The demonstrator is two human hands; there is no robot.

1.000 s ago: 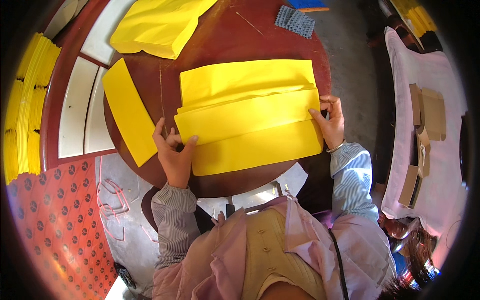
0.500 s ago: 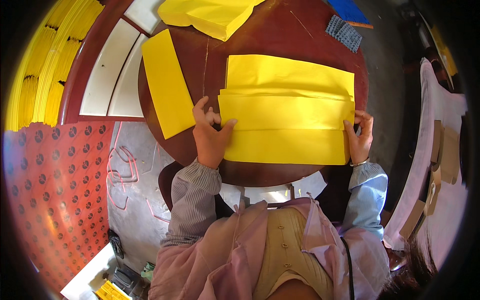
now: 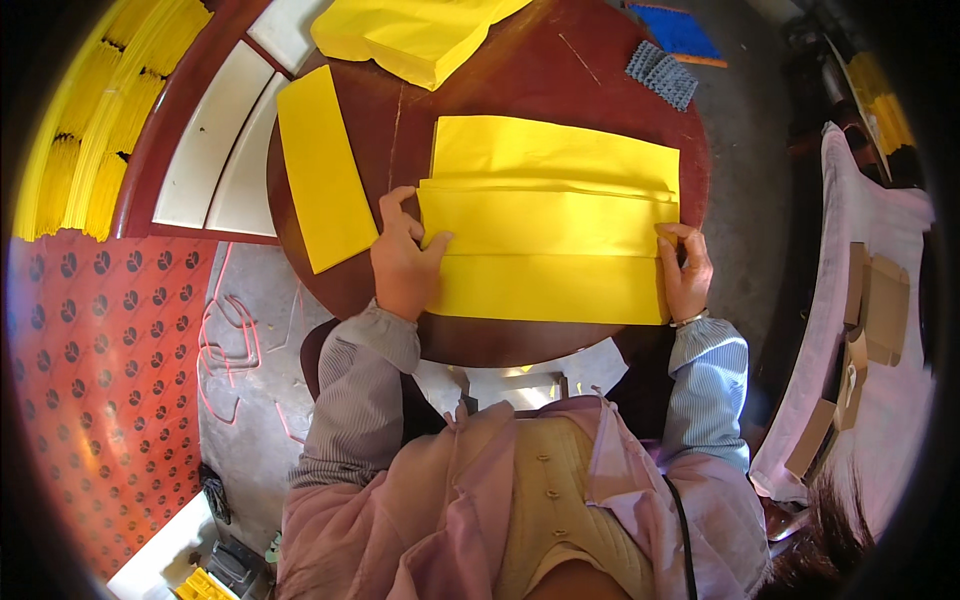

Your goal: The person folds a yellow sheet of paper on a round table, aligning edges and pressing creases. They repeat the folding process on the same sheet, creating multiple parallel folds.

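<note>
Sheets of yellow paper (image 3: 550, 222) lie on the dark red round table in front of me, folded into crosswise bands. The far layer reaches out beyond the nearer folds. At the left edge, my left hand (image 3: 403, 268) is closed on the paper, its thumb on top and its index finger bent upward along the side. My right hand (image 3: 686, 275) pinches the right edge between thumb and fingers. Left of the sheets lies a narrow folded yellow strip (image 3: 326, 170), apart from my left hand.
A larger yellow paper bundle (image 3: 415, 40) rests at the table's (image 3: 560, 345) far side. A grey-blue textured pad (image 3: 662, 76) is at the far right edge. Stacked yellow paper (image 3: 100, 120) stands at far left. Cardboard pieces (image 3: 886, 310) lie on pink cloth at right.
The view has shifted slightly, so everything sits a little further left. Both hands keep their places at the paper's edges, and the folds look the same.
</note>
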